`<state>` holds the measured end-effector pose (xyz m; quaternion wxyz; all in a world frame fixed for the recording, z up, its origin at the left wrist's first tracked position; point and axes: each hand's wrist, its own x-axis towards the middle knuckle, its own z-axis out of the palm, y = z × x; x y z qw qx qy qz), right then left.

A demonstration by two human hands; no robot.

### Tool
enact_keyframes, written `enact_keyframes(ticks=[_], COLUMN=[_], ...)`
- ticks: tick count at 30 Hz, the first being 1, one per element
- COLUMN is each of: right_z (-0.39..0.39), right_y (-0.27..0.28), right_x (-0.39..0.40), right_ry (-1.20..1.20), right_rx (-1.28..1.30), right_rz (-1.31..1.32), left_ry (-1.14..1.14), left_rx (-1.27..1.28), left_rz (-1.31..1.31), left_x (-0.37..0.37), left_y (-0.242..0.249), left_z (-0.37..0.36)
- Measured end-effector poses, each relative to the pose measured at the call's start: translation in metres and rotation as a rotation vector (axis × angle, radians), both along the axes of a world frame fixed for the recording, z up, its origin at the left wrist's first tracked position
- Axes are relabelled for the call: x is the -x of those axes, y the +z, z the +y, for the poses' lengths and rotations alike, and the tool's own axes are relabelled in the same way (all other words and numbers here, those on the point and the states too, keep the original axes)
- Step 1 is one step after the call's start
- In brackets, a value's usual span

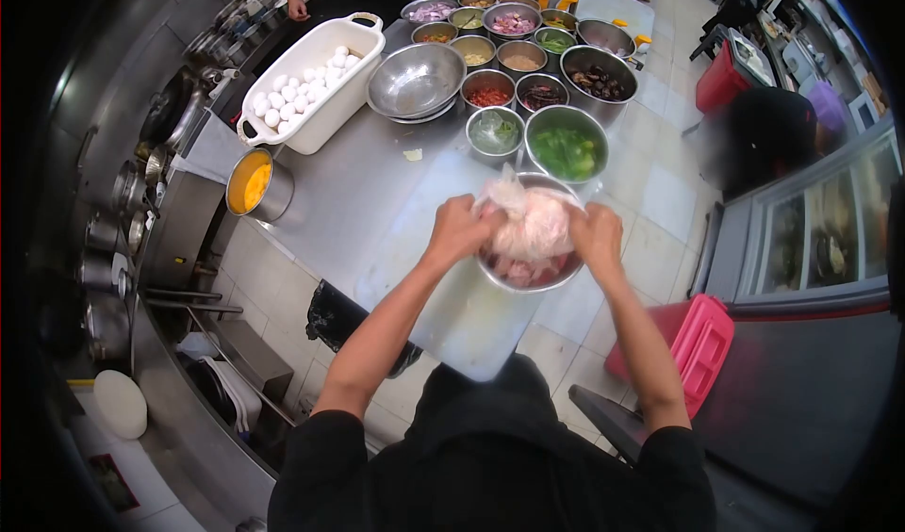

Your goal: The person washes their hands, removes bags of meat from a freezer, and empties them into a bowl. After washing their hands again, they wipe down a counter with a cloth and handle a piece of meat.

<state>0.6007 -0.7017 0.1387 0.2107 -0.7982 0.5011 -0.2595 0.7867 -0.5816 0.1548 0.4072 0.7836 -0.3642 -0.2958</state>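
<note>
Head view: left hand has its fingers closed on the left side of a clear plastic bag of pale pink meat. Right hand is at the bag's right side, fingers curled; can't tell if they grip the bag or the bowl rim. Bag is over a metal bowl with more pink meat in it, at the near part of the tabletop, by the white cutting board. Bag is slightly blurred.

Just beyond the meat bowl: metal bowl of green vegetables, smaller bowl to its left. More filled metal bowls farther out. Far left: white tub of eggs. Left edge: metal pot with yellow contents. Another person's hand is beyond the tub.
</note>
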Motion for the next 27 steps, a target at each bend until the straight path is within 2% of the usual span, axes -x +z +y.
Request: enact_keyframes(ticks=[2, 5, 9, 14, 17, 20, 23, 27], right_z=[0.003, 0.004, 0.009, 0.015, 0.017, 0.022, 0.021, 0.028], right_y=[0.011, 0.009, 0.006, 0.027, 0.029, 0.049, 0.066, 0.079], right_x=[-0.001, 0.003, 0.006, 0.003, -0.001, -0.006, -0.013, -0.014], right_ry=[-0.008, 0.022, -0.039, -0.09, -0.091, -0.109, -0.118, -0.098], right_rx=[-0.087, -0.076, -0.056, -0.131, -0.125, -0.139, -0.158, -0.068], right_rz=[0.081, 0.12, 0.094, -0.007, -0.085, -0.232, -0.236, -0.259], left_ry=[-0.062, -0.173, -0.105, -0.134, -0.083, -0.155, -0.196, -0.166], left_rx=[-0.037, 0.009, 0.071, 0.024, 0.102, 0.176, 0.193, 0.201], left_rz=[-0.248, -0.452, -0.419, -0.257, -0.321, -0.403, -0.456, -0.398], left_x=[0.003, 0.013, 0.016, 0.011, 0.004, 0.005, 0.005, 0.01], left_y=[0.008, -0.019, -0.027, 0.021, 0.004, -0.02, -0.029, 0.02], left_z=[-0.01, -0.031, -0.049, -0.031, -0.04, -0.052, -0.059, -0.048])
